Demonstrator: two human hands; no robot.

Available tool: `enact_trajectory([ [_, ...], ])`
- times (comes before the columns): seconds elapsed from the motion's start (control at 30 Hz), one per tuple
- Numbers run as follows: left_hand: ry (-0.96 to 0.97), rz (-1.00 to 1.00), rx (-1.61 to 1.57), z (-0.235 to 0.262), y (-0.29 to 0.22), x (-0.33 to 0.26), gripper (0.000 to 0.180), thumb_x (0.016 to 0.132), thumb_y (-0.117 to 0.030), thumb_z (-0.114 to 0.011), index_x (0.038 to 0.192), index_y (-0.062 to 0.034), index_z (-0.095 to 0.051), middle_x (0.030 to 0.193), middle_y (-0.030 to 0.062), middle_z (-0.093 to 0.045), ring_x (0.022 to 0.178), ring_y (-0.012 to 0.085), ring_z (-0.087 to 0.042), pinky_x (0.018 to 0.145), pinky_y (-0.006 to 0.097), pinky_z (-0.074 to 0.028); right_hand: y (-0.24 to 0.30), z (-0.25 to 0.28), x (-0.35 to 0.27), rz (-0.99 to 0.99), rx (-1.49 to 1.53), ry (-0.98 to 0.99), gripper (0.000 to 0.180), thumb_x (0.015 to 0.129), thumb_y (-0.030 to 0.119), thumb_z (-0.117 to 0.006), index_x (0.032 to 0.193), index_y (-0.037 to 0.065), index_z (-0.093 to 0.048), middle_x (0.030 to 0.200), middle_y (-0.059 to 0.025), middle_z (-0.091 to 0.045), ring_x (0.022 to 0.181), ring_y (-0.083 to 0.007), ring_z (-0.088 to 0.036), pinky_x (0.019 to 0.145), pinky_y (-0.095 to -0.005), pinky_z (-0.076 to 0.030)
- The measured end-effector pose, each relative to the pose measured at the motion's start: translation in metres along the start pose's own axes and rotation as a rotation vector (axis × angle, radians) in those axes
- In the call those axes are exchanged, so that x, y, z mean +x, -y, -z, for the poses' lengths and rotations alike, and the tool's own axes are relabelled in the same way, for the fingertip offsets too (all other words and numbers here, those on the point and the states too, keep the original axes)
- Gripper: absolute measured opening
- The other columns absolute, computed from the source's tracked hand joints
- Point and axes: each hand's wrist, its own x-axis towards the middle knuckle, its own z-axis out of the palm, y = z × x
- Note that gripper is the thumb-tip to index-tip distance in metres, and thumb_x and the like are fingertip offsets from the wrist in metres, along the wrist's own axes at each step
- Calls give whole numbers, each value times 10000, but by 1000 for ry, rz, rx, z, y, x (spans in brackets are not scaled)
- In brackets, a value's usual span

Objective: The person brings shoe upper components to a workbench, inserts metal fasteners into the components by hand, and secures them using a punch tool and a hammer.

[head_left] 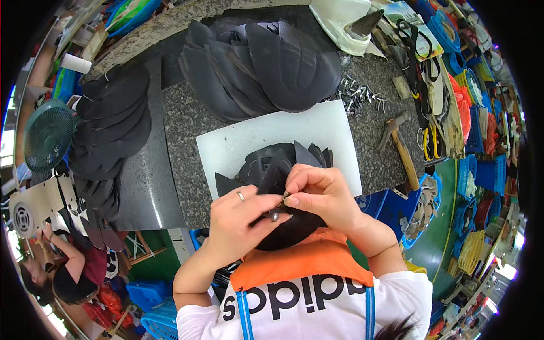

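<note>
A black shoe-upper piece [277, 187] of thin, matte leather-like sheet lay at the near edge of the white cutting board [266, 139], its curved lower part hanging off that edge and off the near edge of the granite slab [187, 124]. Its pointed flaps stood up toward the board's middle, fanned and overlapping. A small metal fitting [285, 197], brassy and shiny, sat against the piece's near part; too small to tell its shape. A second small silvery bit [274, 215] showed just below it.

A white plastic bag [340, 22], perhaps a package, lies at the table's far edge.
</note>
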Motion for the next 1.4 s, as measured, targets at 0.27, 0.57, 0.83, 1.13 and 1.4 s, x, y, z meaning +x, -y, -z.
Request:
enact_trajectory([
  [0.27,106,-152,-74,11,3,13,462,636,-13,-740,1083,-61,-636,672,29,-614,579,172,-627,502,271,-490,17,3,5,-86,-144,181,141,855,107,-670,805,-16,-622,762,8,-594,733,-39,-519,637,-202,-424],
  [0.57,11,-240,40,5,9,8,378,600,53,-694,964,-15,-618,677,57,-630,582,212,-635,502,285,-503,-10,-11,-9,314,-455,-117,109,771,37,-724,786,21,-617,733,-32,-576,655,-106,-532,575,-238,-414],
  [0.83,73,808,-1050,8,16,9,601,751,87,-634,1309,8,-425,1049,73,-630,845,106,-612,770,242,-494,-34,6,-12,519,-598,-354,147,692,-3,-750,789,43,-649,772,-33,-573,691,-166,-528,615,-261,-413],
  [1.13,257,840,-1233,11,10,-5,410,792,39,-634,1192,31,-546,1084,70,-620,954,112,-593,846,256,-481,-18,1,-14,420,-529,-278,121,693,57,-764,789,80,-693,765,-11,-545,730,-146,-475,655,-263,-370],
  [1.4,191,795,-1125,5,1,-4,362,782,53,-636,1142,32,-601,1133,42,-544,826,80,-562,698,211,-451,-32,-5,-20,441,-475,-380,113,750,72,-733,757,73,-620,772,-19,-534,751,-163,-482,712,-273,-365],
])
